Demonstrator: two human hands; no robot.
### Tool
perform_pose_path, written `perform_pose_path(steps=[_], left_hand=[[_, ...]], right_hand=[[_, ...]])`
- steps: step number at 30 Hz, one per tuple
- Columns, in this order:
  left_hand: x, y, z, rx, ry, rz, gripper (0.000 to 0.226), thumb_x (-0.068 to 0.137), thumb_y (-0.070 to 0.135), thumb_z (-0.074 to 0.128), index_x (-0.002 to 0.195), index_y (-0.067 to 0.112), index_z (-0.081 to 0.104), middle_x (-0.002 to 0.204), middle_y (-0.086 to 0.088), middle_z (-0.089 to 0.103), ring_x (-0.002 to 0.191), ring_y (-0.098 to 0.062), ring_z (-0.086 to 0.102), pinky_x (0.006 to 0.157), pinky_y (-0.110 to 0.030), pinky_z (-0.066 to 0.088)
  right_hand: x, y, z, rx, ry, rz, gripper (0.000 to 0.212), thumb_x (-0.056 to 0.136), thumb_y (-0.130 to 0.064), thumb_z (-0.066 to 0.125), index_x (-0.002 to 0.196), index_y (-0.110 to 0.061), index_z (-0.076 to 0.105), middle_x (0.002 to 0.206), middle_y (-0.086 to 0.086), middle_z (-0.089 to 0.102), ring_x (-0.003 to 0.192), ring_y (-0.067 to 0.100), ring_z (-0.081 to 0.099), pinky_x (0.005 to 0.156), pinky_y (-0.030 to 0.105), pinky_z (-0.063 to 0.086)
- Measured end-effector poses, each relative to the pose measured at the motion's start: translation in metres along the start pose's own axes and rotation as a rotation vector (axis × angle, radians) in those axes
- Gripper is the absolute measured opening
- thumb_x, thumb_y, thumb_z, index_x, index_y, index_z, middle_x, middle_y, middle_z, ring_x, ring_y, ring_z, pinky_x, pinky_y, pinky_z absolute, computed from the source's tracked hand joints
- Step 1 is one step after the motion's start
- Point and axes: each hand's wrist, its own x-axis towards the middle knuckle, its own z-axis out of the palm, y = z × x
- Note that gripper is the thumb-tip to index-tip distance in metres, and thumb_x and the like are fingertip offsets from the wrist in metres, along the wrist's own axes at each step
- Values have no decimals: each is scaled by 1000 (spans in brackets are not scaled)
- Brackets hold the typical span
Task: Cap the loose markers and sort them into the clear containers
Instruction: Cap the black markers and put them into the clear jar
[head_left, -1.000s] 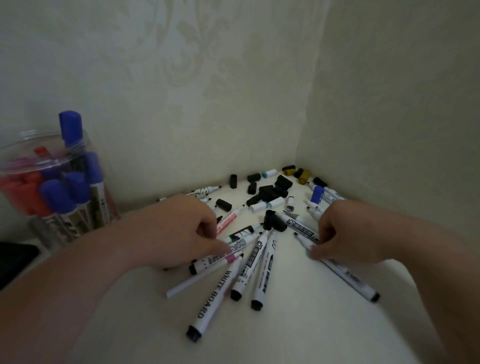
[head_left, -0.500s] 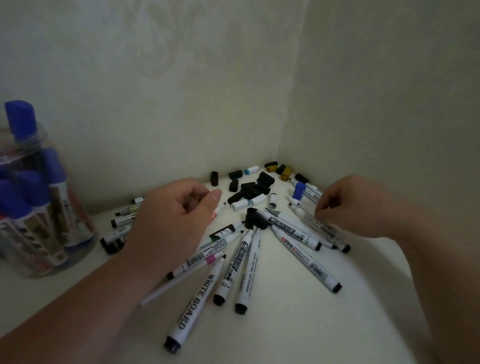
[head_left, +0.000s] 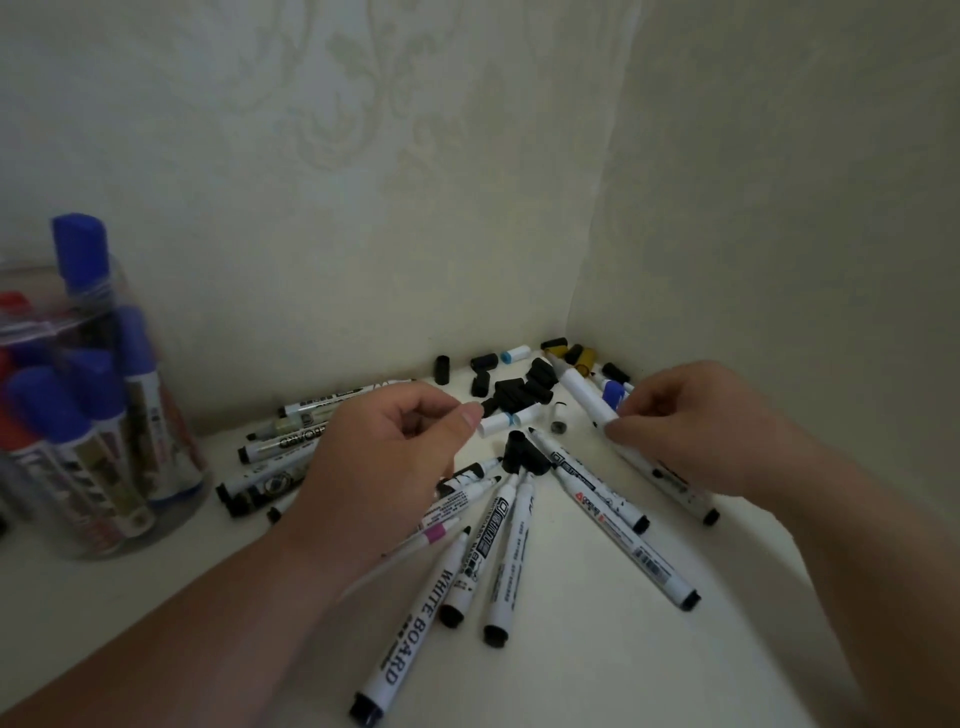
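I see one white marker (head_left: 584, 397) lifted off the table, pinched at its lower end by the right hand (head_left: 691, 426). The thumb and forefinger are closed on the barrel, and its bare tip points toward the corner of the walls (head_left: 727, 182). A blue cap (head_left: 613, 392) sits just beside that grip, partly hidden by the fingers.

The left hand (head_left: 395, 447) hovers above the pile with its fingers curled and the thumb drawn toward the forefinger. I cannot tell whether it pinches anything.

Between the two hands and toward the corner lies a heap of black caps (head_left: 519, 395). Below them the loose markers (head_left: 498, 545) fan out on the pale table (head_left: 597, 675), tips toward the caps. The nearest one to me reads WHITE BOARD (head_left: 410, 623). More markers (head_left: 291, 441) lie along the back wall, partly behind the left hand.

At far left stands the clear container (head_left: 171, 499), holding upright markers with blue caps, with some red ones behind.
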Motion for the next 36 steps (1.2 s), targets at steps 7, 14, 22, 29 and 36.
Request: perform_pose_path(steps=[7, 14, 22, 29, 36], left_hand=[[-1, 2, 4, -271, -269, -186, 22, 84, 36, 71, 86, 16, 79, 59, -17, 57, 46, -25, 44, 47, -29, 37], [17, -5, -7, -609, 36, -315, 26, 72, 28, 74, 84, 5, 74, 60, -9, 55, 48, -14, 49, 50, -30, 45], [22, -16, -7, -616, 83, -344, 12, 94, 9, 64, 93, 3, 73, 62, -8, 59, 53, -14, 52, 57, -34, 46], [19, -8, -6, -553, 70, -298, 13, 96, 6, 62, 104, 8, 72, 76, -12, 64, 63, -17, 56, 64, -35, 50], [12, 2, -11, -476, -27, -178, 24, 98, 10, 59, 106, 27, 72, 81, 3, 70, 80, -21, 64, 78, -39, 55]], right_hand=[[-33, -42, 51, 132, 9, -361, 17, 82, -39, 76, 74, -25, 70, 64, 0, 59, 50, 3, 45, 46, 17, 38], [15, -43, 40, 102, 81, -352, 8, 89, -29, 72, 88, -24, 78, 70, -9, 64, 58, -2, 55, 56, 8, 41], [73, -74, 37, -514, -343, -397, 16, 86, -23, 76, 101, -27, 75, 86, -22, 64, 65, -2, 60, 47, 7, 37], [86, -72, 54, -547, -390, -445, 15, 83, -32, 79, 97, -27, 74, 85, -19, 68, 73, -4, 62, 63, 14, 46], [54, -62, 20, 589, -211, -333, 12, 97, -9, 58, 99, -4, 69, 72, 8, 64, 62, 20, 57, 54, 25, 46]])
